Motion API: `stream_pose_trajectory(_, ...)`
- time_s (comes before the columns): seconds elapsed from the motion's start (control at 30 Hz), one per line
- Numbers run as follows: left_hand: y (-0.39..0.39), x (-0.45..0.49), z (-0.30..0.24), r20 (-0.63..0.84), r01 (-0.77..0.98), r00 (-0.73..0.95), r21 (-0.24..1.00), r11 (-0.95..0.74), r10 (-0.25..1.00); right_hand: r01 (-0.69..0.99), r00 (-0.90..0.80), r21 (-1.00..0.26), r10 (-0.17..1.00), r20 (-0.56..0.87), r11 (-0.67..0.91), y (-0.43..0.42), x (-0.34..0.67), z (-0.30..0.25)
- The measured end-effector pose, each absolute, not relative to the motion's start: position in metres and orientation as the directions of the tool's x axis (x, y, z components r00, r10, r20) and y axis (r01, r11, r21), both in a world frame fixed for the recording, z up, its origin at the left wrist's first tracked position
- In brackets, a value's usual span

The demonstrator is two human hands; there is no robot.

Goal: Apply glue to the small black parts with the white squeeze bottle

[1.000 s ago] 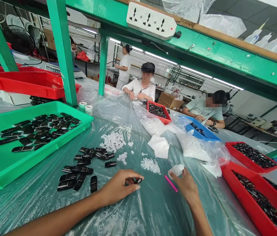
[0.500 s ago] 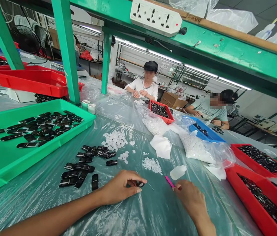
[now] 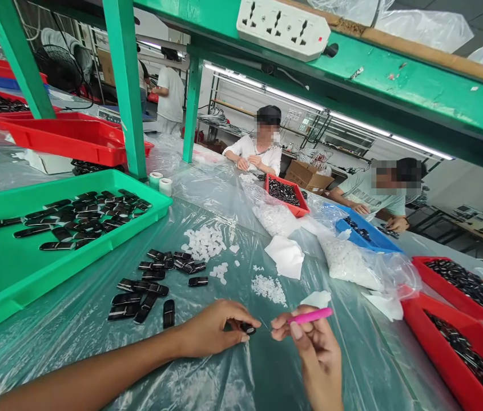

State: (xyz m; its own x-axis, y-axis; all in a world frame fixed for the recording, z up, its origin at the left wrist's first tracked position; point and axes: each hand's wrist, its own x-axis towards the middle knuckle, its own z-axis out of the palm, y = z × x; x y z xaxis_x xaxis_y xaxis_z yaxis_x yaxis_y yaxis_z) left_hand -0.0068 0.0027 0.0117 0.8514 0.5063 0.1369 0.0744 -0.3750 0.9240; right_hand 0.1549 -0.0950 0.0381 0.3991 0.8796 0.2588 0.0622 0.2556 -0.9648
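Note:
My left hand (image 3: 216, 328) pinches a small black piece (image 3: 248, 329) between thumb and fingertips, low over the plastic-covered table. A faint thin line shows beside its fingertips; I cannot tell what it is. In my right hand (image 3: 312, 348), turned with the fingers up, lies a pink pen-like tool (image 3: 312, 315), held nearly level by thumb and fingers. Behind that hand a white squeeze bottle (image 3: 316, 299) is partly hidden. Left of my hands is a group of black oblong pieces (image 3: 151, 285). Beyond them lie small white pads (image 3: 204, 242) and a heap of tiny white bits (image 3: 269, 289).
A green tray (image 3: 147, 220) with black pieces stands at left. Red bins (image 3: 421, 325) line the right, near a blue tray (image 3: 378, 242) and plastic bags of white bits (image 3: 348, 265). A green shelf frame (image 3: 125, 85) with a power strip (image 3: 284, 28) crosses above. Co-workers sit opposite.
My right hand has turned over and moved left toward my left hand, swinging the pink tool up to level. It now covers part of the bottle. A standing person has appeared at the back left.

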Motion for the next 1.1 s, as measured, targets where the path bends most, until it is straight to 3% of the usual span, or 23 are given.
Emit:
stream_pose_trajectory(0.2,0.003,-0.006,0.01,0.178,0.05,0.849,0.91,-0.412,0.497,0.083,0.36,-0.964,0.894,0.266,0.254,-0.094,0.145,0.03)
stream_pose_trajectory(0.37,0.003,-0.007,0.01,0.196,0.039,0.85,0.902,-0.43,0.489,0.113,0.232,-0.956,0.928,0.291,0.271,-0.093,0.153,0.027)
stream_pose_trajectory(0.53,0.003,-0.006,0.011,0.199,0.034,0.849,0.904,-0.426,0.489,0.164,0.261,-0.941,0.907,0.329,0.294,-0.095,0.151,0.024)
stream_pose_trajectory(0.7,0.003,-0.007,0.011,0.19,0.034,0.842,0.915,-0.402,0.504,0.342,0.212,-0.836,0.832,0.513,0.429,-0.098,0.151,0.021)
stream_pose_trajectory(0.8,0.003,-0.007,0.011,0.174,0.036,0.838,0.928,-0.371,0.516,0.462,0.095,-0.725,0.784,0.614,0.511,-0.099,0.154,0.02)
stream_pose_trajectory(0.9,0.003,-0.007,0.01,0.167,0.03,0.839,0.937,-0.349,0.518,0.545,0.007,-0.636,0.755,0.655,0.547,-0.099,0.155,0.021)
stream_pose_trajectory(1.1,0.004,-0.007,0.008,0.176,0.024,0.827,0.938,-0.347,0.534,0.562,0.045,-0.609,0.714,0.698,0.56,-0.101,0.151,0.017)
